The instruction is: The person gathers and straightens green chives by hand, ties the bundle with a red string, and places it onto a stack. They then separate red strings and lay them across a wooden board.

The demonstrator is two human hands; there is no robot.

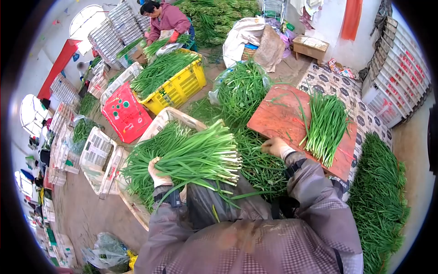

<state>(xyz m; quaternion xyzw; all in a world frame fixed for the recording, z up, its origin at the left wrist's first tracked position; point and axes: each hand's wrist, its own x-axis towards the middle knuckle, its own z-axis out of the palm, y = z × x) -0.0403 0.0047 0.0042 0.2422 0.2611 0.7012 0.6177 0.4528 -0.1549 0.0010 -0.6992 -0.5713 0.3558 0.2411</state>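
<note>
My left hand (158,173) is closed around a large bunch of garlic chives (207,153), held above my lap with the pale cut ends to the right. Beneath and behind it is a white plastic crate (175,114) with more chives. My right hand (276,148) is over a heap of loose chives (258,166), beside the near edge of a red board (280,114). Its fingers are curled together, and what they hold, if anything, is too small to make out. Another pile of chives (327,130) lies on the board, white ends towards me.
A co-worker (171,20) in red gloves handles chives behind a yellow crate (180,84). A bagged heap of chives (244,91) stands ahead. Chives (378,201) cover the floor at right, below stacked white crates (397,77). Several more crates (98,153) stand left.
</note>
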